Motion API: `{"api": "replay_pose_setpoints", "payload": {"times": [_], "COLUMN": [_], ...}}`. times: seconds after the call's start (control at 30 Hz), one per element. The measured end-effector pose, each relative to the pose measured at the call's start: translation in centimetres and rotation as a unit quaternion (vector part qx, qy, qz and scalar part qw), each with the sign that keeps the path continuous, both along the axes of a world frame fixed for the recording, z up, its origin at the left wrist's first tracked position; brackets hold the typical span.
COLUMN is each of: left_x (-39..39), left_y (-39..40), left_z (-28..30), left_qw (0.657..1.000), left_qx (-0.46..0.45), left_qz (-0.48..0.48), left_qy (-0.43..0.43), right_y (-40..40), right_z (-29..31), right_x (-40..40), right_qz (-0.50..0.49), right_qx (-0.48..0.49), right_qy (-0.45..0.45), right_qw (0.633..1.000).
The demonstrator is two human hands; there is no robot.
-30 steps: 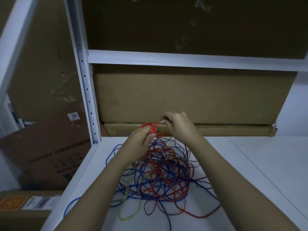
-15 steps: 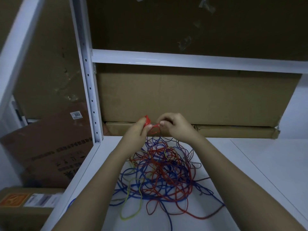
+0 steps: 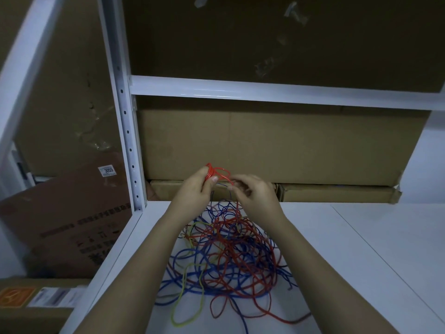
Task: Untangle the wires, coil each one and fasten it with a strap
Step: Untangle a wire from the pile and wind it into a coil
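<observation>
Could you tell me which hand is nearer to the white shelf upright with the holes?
Left. The left hand is closer to the upright; the right hand lies farther right.

A small white sticker (image 3: 107,170) reading "3055" sits on a brown cardboard box (image 3: 72,213), up and to the left of the left hand (image 3: 196,191). Dark print lower on that box is too blurred to read.

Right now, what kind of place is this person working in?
Probably a storeroom or warehouse: white metal shelving with a perforated upright, large brown cardboard cartons stacked behind, and a leaning carton with a numbered stock label.
</observation>
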State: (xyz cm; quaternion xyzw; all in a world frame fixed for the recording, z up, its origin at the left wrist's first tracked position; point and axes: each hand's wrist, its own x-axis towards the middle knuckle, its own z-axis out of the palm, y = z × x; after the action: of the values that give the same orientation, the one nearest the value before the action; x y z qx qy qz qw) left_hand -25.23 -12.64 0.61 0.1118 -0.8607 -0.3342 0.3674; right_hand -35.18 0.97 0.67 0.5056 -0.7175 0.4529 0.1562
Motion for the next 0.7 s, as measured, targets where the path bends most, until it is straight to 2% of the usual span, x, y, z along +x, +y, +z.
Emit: {"api": "replay_pose_setpoints", "payload": {"times": [0.07,0.17,0.3,0.37,0.43,0.5,0.6,0.7], "left_x": [-0.1,-0.2,0.2,0.3,0.6,0.9,0.8,0.3], "left_y": [0.1,-0.1,0.0,0.0,-0.2,-0.4,-0.3,-0.3], "left_z": [0.2,0.4,1.1,1.6,1.9,2.4,2.7,2.7], "left_qw": [1.0,0.998,0.989,0.988,0.985,0.977,0.968,0.96], "left_qx": [-0.009,-0.049,-0.074,-0.043,0.017,0.057,0.098,0.158], "left_qz": [-0.002,-0.008,-0.062,-0.106,-0.153,-0.198,-0.232,-0.229], "left_qy": [-0.007,-0.047,-0.109,-0.103,-0.08,-0.056,-0.01,0.024], "right_y": [0.2,0.4,0.1,-0.1,-0.1,-0.2,-0.6,-0.4], "right_z": [0.5,1.2,2.7,3.0,2.9,2.4,1.6,1.1], "right_x": [0.1,0.0,-0.6,-1.1,-1.8,-2.0,-1.4,-1.2], "right_qz": [-0.015,-0.11,-0.177,-0.154,-0.082,0.0,0.115,0.186], "right_qx": [0.005,0.018,0.042,0.042,0.018,-0.012,-0.027,-0.037], "right_qy": [0.07,0.198,0.262,0.208,0.097,-0.002,-0.138,-0.28], "right_qw": [0.997,0.974,0.948,0.965,0.992,1.0,0.983,0.941]}}
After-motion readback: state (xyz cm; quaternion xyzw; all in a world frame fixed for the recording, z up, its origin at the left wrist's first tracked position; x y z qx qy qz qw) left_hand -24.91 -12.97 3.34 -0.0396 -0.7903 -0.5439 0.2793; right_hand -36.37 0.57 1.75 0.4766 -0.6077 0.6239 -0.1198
